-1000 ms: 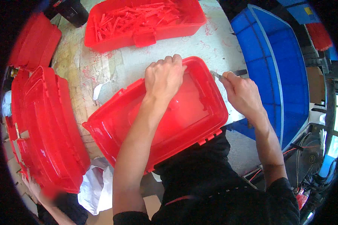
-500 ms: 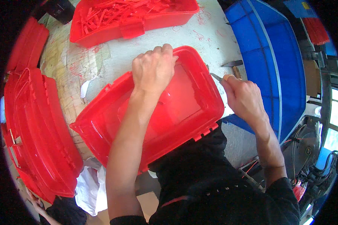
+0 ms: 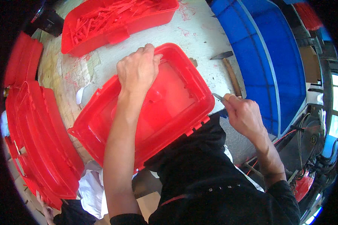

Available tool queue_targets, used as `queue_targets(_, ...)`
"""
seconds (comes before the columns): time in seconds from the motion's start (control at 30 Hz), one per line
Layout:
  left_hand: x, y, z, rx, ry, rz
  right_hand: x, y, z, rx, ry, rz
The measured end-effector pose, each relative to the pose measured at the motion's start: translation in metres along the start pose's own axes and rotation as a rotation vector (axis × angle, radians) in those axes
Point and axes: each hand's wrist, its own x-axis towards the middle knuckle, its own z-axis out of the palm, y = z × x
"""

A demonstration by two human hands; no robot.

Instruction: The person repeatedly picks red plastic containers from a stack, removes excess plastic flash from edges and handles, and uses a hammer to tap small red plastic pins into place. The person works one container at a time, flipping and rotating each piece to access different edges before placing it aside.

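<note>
A rectangular red plastic tray (image 3: 169, 112), shallow with raised sides, lies tilted across the bench edge against my body. My left hand (image 3: 138, 69) is closed over its far rim, the forearm crossing above the tray. At the tray's right end, my right hand (image 3: 246, 115) grips a small knife (image 3: 218, 97) by its handle, which is mostly hidden in the fingers. The blade's tip is at the outer rim close to the near right corner; whether it touches cannot be made out.
A red box (image 3: 118, 35) full of red plastic strips stands at the far side. Right of the tray lies a hammer (image 3: 229, 69), beside large blue crates (image 3: 263, 56). Stacked red plastic parts (image 3: 45, 138) fill the left; another person's hand (image 3: 46, 210) shows below them.
My right hand has brought the knife along the tray's right rim toward the near corner. The left hand keeps its hold on the far rim. The view has shifted slightly, showing more of the hammer.
</note>
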Motion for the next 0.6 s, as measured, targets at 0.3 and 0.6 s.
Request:
queue_targets(0.3, 0.001, 0.007, -0.009, 0.006, -0.065, -0.043, -0.011, 0.008, -0.001, 0.685, 0.118, 0.317)
queue_targets(0.6, -0.008, -0.079, -0.052, 0.108, -0.26, -0.487, 0.015, 0.051, 0.053, 0.766, 0.358, 0.213)
